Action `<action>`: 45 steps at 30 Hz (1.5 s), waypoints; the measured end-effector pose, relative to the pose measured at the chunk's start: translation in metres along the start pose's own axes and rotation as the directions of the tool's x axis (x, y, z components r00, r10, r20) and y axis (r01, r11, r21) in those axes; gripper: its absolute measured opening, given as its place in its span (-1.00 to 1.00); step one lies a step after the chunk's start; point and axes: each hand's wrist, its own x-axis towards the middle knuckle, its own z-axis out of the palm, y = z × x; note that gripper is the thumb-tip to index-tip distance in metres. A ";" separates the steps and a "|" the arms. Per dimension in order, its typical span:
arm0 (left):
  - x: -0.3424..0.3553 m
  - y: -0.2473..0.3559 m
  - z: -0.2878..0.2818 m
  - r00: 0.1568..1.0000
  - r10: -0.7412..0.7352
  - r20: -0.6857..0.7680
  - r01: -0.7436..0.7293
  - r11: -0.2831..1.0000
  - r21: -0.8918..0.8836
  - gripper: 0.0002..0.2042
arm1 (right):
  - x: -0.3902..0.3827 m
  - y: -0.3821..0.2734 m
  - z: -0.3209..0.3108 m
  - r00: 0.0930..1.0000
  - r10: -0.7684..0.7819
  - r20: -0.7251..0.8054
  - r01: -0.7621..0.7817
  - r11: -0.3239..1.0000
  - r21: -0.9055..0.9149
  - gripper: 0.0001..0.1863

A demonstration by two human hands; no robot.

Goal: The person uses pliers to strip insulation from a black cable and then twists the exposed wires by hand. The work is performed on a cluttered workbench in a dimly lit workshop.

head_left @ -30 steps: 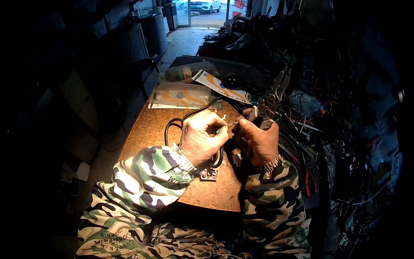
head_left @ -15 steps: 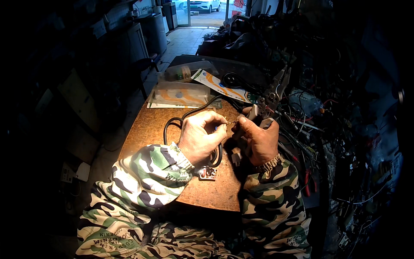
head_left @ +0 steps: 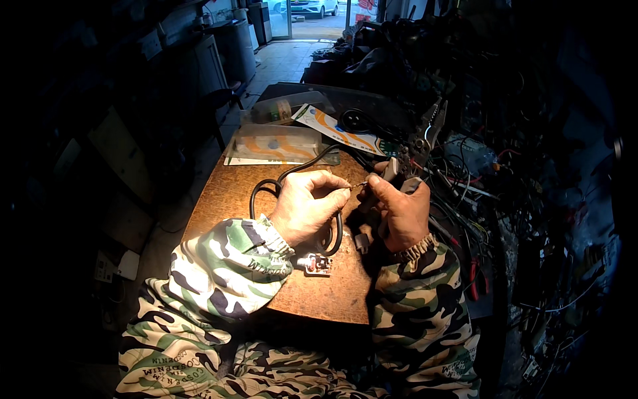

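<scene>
My left hand (head_left: 307, 206) is closed in a pinch, thumb against forefinger, on a thin wire (head_left: 359, 185) with a bare-looking end. Facing it, my right hand (head_left: 405, 211) has thumb and finger together at the wire's other end. Wire-stripper pliers (head_left: 425, 138) rest in that same right hand, their jaws pointing away from me and the pale handles between my fingers. A black cable (head_left: 299, 167) loops around and under my left hand. By my left cuff lies a small red, black and white part (head_left: 318, 264), its kind unclear.
Clear plastic boxes (head_left: 276, 143) and a white-orange card (head_left: 342, 133) sit at the back of the wooden board (head_left: 219, 193). A coiled black cord (head_left: 362, 122) lies behind them. Tangled wires (head_left: 465, 189) and red-handled pliers (head_left: 474, 279) are on the right.
My left hand has shifted slightly left, and its fingertips have closed over the coloured strand seen before. More of the small part by the cuff shows. My right hand keeps the pliers.
</scene>
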 end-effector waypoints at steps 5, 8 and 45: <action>0.001 0.000 -0.001 0.994 -0.105 0.025 0.106 0.992 -0.074 -0.78 | 0.002 0.001 -0.002 1.000 0.006 -0.026 -0.006 1.000 0.007 -0.81; 0.005 -0.007 0.000 0.994 -0.100 0.049 0.105 0.990 -0.098 -0.79 | 0.001 -0.003 -0.003 0.997 -0.009 -0.073 0.008 1.000 -0.015 -0.81; 0.007 -0.016 -0.007 0.992 0.097 0.076 -0.108 0.982 0.156 -0.79 | -0.003 -0.004 0.001 0.751 -0.488 0.445 0.637 0.357 -0.683 -0.72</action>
